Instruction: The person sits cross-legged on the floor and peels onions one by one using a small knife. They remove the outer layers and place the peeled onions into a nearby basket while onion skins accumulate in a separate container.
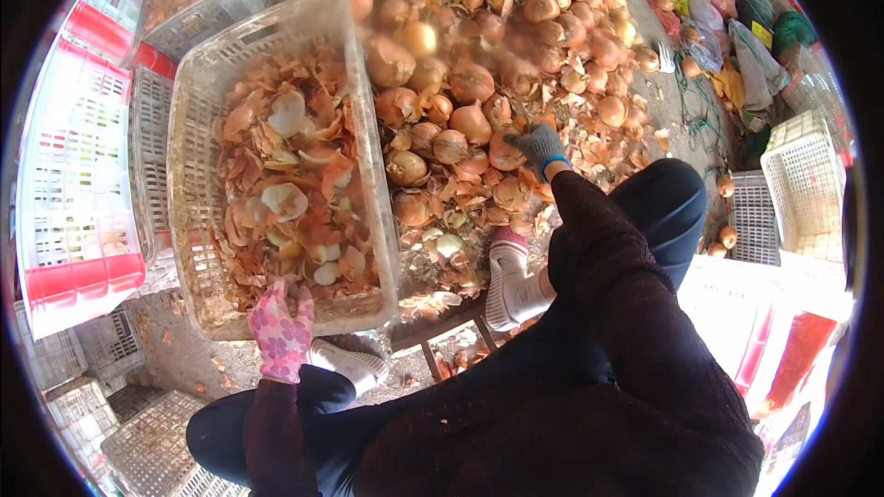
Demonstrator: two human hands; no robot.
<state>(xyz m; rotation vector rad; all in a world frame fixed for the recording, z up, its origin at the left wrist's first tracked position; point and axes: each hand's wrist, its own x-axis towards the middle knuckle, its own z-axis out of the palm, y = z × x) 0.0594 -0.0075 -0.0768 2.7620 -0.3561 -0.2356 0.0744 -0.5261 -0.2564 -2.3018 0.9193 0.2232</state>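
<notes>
My left hand [282, 335], in a pink flowered glove, is at the near rim of a dirty white plastic crate [378, 172]. Its fingertips reach in over loose onion skins [255, 124]; whether they grip anything is unclear. Inside the crate are also a few pale peeled pieces [284, 200]. My right hand [542, 146], in a grey glove with a blue wristband, is at the large onion pile, its fingers against a brown onion [506, 150]. A small orange object [545, 121] shows beside that hand, too indistinct to name.
Unpeeled onions [483, 14] spread over the floor ahead. Red-and-white crates [76, 166] are stacked at left, and more crates [804, 183] stand at right. Sacks and plastic bags [718, 21] lie at upper right, near tangled green string [699, 114]. A low metal frame [442, 331] sits between my feet.
</notes>
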